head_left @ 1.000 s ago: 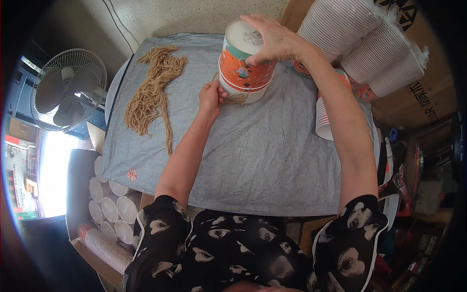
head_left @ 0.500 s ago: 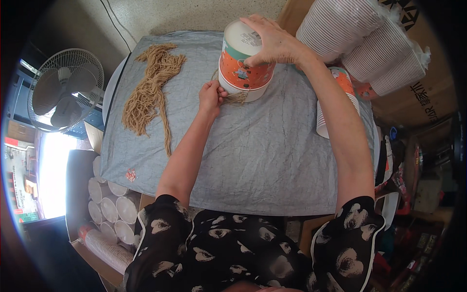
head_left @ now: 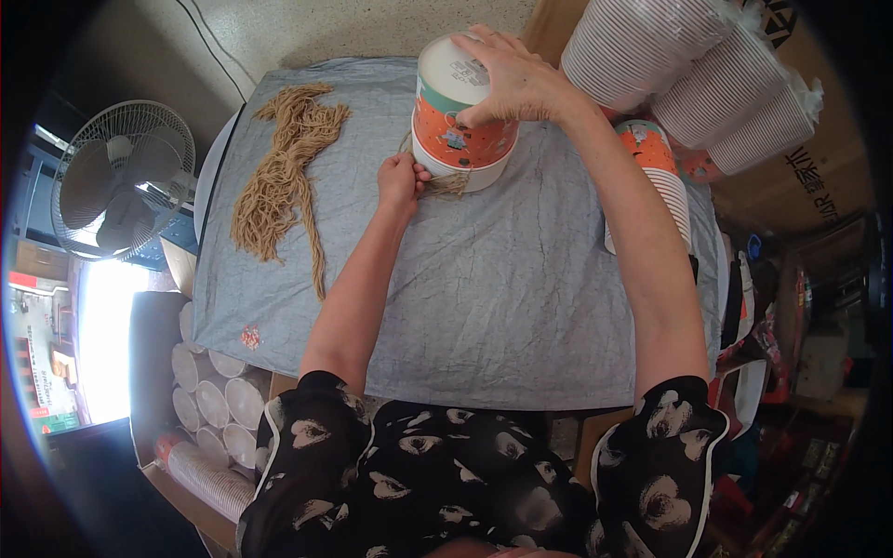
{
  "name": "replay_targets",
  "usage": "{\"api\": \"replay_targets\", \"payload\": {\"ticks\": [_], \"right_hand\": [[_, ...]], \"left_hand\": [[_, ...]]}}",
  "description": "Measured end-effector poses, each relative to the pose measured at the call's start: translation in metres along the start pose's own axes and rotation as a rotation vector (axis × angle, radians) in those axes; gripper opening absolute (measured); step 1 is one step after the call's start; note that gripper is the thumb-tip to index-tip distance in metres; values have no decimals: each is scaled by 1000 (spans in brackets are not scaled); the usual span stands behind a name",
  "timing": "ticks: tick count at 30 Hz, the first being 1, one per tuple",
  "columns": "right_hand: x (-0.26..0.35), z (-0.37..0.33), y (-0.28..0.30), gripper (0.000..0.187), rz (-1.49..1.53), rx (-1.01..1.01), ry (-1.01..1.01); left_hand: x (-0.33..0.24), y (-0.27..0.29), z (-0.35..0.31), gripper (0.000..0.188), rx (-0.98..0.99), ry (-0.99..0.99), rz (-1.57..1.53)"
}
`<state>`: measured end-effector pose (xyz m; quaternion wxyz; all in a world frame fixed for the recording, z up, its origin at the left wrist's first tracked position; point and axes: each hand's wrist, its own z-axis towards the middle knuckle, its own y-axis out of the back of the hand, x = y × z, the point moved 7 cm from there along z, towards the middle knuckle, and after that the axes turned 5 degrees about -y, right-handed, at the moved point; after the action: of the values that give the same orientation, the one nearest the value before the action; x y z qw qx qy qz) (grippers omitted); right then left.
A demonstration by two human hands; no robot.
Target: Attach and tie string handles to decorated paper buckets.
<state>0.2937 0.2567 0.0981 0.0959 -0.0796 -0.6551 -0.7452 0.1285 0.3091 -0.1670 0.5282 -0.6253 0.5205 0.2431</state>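
A large paper tub [head_left: 465, 130], orange with a green band, stands upside down at the far middle of the table, its white base up. Around its top my right hand [head_left: 521, 79] is wrapped, thumb on the near side and fingers over the base. Close to the tub's lower left, my left hand [head_left: 400, 181] is closed on tan twine [head_left: 448, 184], which runs along the white lower part. How the twine goes round the far side is hidden. To the left lies a bundle of similar tan twine [head_left: 288, 177], loosely spread.
A grey cloth [head_left: 502, 307] covers the table. At the right stands a stack of paper cups [head_left: 665, 191], partly behind my right arm, with bagged stacks [head_left: 642, 56] beyond. A fan [head_left: 126, 177] stands left, above a box of wrapped cup stacks [head_left: 209, 400].
The tub and both hands sit slightly further left in the picture, as does much of the scene. My grip on the tub and the twine looks the same.
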Motion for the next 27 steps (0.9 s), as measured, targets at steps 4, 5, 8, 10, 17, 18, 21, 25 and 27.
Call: {"api": "replay_targets", "payload": {"ticks": [4,5,8,10,17,18,21,25,27], "right_hand": [[-3,-2,-1,113,-1,-5,-13],[-5,-2,0,113,0,-11,-16],[-12,-8,-1,112,10,-27,-18],[-17,-19,1,115,-16,-94,-22],[-19,-204,4,47,391,-696,51],[-39,-240,-4,38,465,-746,1],[-121,-333,-21,18,580,-1061,-481],[-184,-378,-13,14,417,-1288,-709],[-211,-385,-20,14,330,-1253,-749]], "left_hand": [[-1,0,-1,19,-102,-55,69],[-1,0,-1,21,-138,-61,86],[1,-3,4,18,-114,-38,30],[4,-4,7,13,-37,-128,-81],[-21,34,-56,26,-137,-476,-116],[-16,24,-71,26,-111,-464,-120],[-2,-34,-115,19,164,-451,287],[17,-160,-181,11,584,-586,492],[23,-214,-203,12,686,-766,591]]}}
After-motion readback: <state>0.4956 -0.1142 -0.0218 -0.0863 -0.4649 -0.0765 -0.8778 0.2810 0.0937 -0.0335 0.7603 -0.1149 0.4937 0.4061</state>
